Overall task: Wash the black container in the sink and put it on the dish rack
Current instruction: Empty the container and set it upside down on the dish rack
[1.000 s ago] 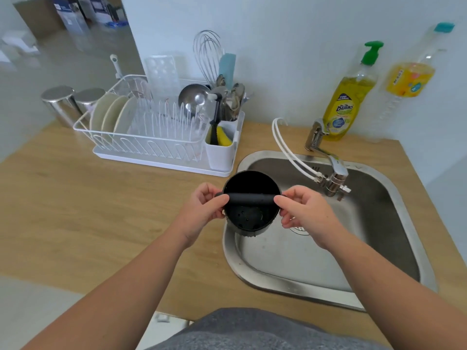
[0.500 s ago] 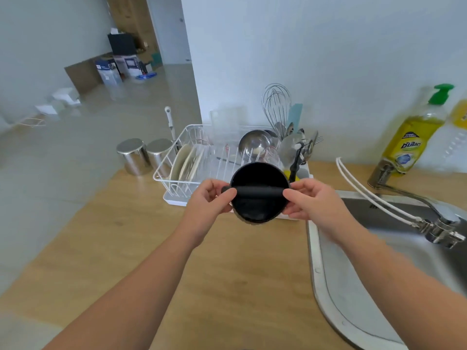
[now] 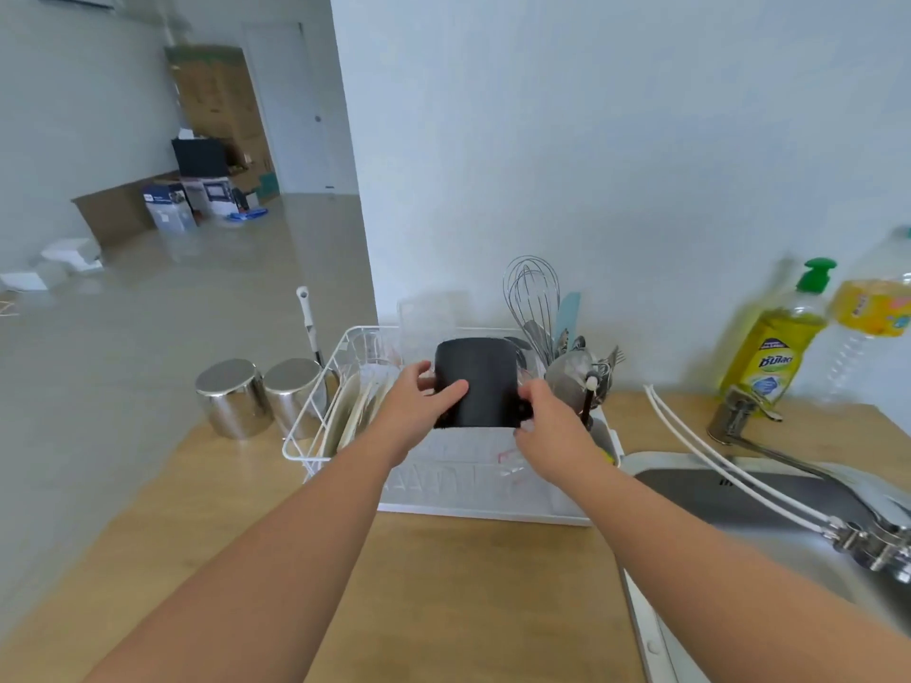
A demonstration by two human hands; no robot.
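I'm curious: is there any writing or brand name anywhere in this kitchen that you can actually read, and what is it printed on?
Yellow dish-soap bottle with a green pump: a blue label with bold white brand lettering, not in Latin letters; too blurred to quote.
Clear plastic bottle with a yellow label: red print, too blurred to read.
Cardboard boxes on the floor in the far room: printing too small to read.
Black container, held over the white wire dish rack: no text visible.

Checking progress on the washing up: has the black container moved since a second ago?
Yes. The black container has gone from over the sink leftward to the dish rack, held by both hands.
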